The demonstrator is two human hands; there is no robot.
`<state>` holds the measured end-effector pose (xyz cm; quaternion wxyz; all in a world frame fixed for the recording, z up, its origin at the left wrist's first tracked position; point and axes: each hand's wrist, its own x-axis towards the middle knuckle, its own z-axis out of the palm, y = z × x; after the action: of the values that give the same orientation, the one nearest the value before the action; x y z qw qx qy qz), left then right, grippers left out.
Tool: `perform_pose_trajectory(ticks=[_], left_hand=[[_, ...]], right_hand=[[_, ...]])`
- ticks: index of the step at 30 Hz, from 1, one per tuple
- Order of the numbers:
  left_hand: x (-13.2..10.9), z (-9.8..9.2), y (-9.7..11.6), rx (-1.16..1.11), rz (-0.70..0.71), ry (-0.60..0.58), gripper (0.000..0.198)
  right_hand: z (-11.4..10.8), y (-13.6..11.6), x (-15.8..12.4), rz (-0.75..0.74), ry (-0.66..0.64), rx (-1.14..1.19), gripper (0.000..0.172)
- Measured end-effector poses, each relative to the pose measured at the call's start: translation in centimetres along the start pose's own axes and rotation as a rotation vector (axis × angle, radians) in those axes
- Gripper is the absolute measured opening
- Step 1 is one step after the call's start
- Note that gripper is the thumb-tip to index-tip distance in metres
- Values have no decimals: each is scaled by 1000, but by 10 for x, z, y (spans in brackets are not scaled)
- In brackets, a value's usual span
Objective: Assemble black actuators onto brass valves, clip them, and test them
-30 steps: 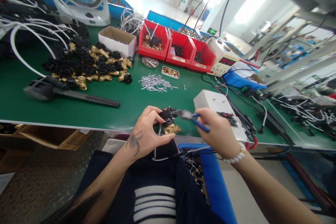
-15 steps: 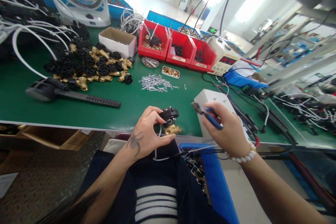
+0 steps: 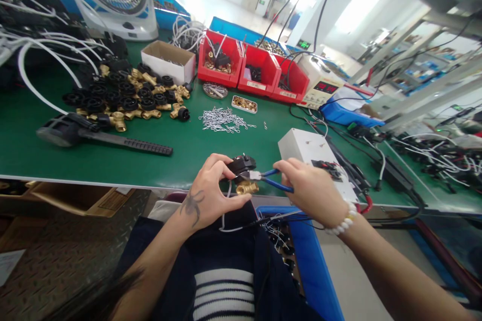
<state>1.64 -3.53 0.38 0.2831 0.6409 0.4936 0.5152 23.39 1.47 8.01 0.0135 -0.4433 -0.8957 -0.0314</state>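
My left hand (image 3: 213,185) grips a brass valve with a black plastic head (image 3: 243,165) near the front edge of the green bench. Its brass body (image 3: 247,188) points to the right, and a white cable hangs below it. In my right hand (image 3: 314,190) is a pair of blue-handled pliers (image 3: 276,180), with the handles spread. Their jaws lie across the joint between the black head and the brass body; whether they clamp anything is too small to tell. Behind the valve lies a pile of small silver clips (image 3: 224,120).
Brass fittings with black caps (image 3: 128,95) and a black mallet (image 3: 101,135) lie on the left. Red bins (image 3: 222,72), a white box (image 3: 169,62) and a tin of brass parts (image 3: 244,104) stand behind. At right are a grey box (image 3: 301,145) and cables. A blue crate (image 3: 316,271) sits below.
My right hand has moved left with the pliers, bringing their jaws from above the grey box onto the valve. My left hand and the valve have stayed nearly still.
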Motion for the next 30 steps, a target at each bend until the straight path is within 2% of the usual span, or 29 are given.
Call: perform_pose_trajectory(ticks=[2, 3, 6, 8, 10, 12, 15, 18, 23, 26, 30], left_hand=[[0, 1, 0, -5, 7, 1, 31], [0, 1, -1, -2, 14, 1, 30], [0, 3, -4, 16, 31, 2, 31], [0, 4, -5, 34, 45, 7, 33], [-2, 4, -2, 83, 87, 30, 33], [-4, 4, 4, 163, 168, 63, 34], [-7, 2, 18, 267, 289, 100, 37], [-9, -2, 31, 327, 341, 112, 40], [-9, -7, 45, 398, 400, 117, 37], [-9, -8, 53, 434, 420, 121, 37], [-6, -6, 56, 457, 440, 142, 34]], right_hand=[[-2, 0, 0, 68, 169, 22, 24], [-2, -1, 0, 94, 184, 41, 24], [1, -5, -2, 104, -47, 46, 23], [4, -7, -2, 114, -111, 117, 19], [7, -9, -3, 195, -12, 351, 12], [9, -14, -3, 272, 55, 709, 25], [16, -28, -3, 332, 37, 1199, 38], [20, -45, -4, 398, 49, 1485, 41], [18, -61, -8, 507, 155, 1633, 43], [17, -63, -9, 491, 172, 1660, 43], [21, -66, -9, 463, 258, 1645, 41]])
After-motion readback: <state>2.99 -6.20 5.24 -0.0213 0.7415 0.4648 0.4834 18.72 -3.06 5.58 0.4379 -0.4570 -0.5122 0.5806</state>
